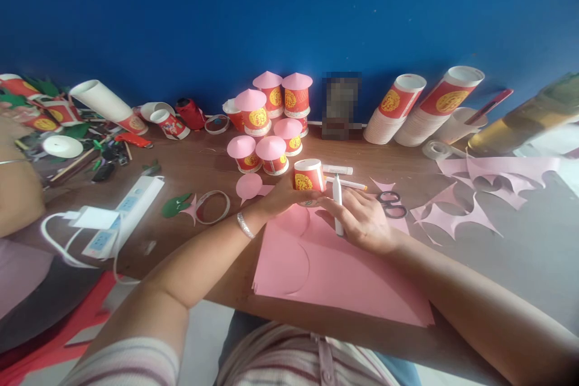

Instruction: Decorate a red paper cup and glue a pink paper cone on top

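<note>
My left hand (292, 193) is closed around the lower part of a red and white paper cup (309, 177) with a gold emblem. The cup stands over the back edge of a pink paper sheet (344, 277), which bears drawn curved outlines at its left. A white marker-like pen (337, 205) with a dark tip is held upright in the fingers of my right hand (364, 220), just right of the cup. Its exact kind is unclear. A white glue-stick-like tube (338, 170) and an orange-ended pen (348, 183) lie behind the hand.
Several cups with pink cone tops (271, 148) stand behind. Cup stacks (395, 108) lean against the blue wall. Scissors (392, 204) and pink offcuts (456, 211) lie right. A power strip (126, 214) with white cables lies left, near another person's arm (18, 187).
</note>
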Available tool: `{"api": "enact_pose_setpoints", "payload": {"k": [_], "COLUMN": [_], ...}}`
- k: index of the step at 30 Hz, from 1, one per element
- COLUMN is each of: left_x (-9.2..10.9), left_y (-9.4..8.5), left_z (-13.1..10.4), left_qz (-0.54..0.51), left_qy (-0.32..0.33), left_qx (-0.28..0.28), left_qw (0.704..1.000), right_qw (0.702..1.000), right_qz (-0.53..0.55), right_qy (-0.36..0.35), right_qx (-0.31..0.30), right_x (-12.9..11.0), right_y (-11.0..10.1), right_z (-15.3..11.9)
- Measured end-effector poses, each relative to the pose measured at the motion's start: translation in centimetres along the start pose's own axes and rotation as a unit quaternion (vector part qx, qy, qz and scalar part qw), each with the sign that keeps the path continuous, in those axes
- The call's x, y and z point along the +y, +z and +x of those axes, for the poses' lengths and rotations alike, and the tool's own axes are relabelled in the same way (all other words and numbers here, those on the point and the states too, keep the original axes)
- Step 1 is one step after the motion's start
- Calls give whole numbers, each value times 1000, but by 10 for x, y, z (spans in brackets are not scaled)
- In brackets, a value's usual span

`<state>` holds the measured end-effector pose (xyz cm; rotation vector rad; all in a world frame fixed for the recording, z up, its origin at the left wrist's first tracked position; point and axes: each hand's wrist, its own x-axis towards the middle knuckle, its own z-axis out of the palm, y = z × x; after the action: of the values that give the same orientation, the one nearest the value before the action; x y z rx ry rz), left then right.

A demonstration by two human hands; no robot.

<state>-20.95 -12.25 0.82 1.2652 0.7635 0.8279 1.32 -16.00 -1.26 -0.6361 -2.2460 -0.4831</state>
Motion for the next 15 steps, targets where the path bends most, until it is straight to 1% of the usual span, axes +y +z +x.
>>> {"api": "enact_pose_setpoints", "payload": {"k": [3, 6, 8, 11, 13, 15], "left_x": [4, 3, -2, -14, -21, -25], "left_y": [3, 3, 2, -3, -6, -8], "left_z": [-1, -1, 1, 5, 7, 8], "left_qz": [0, -22, -55, -96, -112, -110], "left_qy": [-6, -9, 11, 54, 61, 63], "left_qx": [6, -5, -18, -36, -42, -32], "left_qw": [1000, 1000, 998, 993, 991, 991], "right_qw": [999, 998, 998, 999, 999, 998], "right_qz": [-21, -46, -51, -43, -29, -14], "right_qy": [-36, -44, -31, 13, 40, 56], "right_qx": [-1, 2, 1, -12, -16, -15], "right_x": [0, 3, 7, 12, 15, 16], "right_y": [-1, 0, 1, 4, 6, 7], "right_z": [2, 2, -2, -7, -9, -10]}}
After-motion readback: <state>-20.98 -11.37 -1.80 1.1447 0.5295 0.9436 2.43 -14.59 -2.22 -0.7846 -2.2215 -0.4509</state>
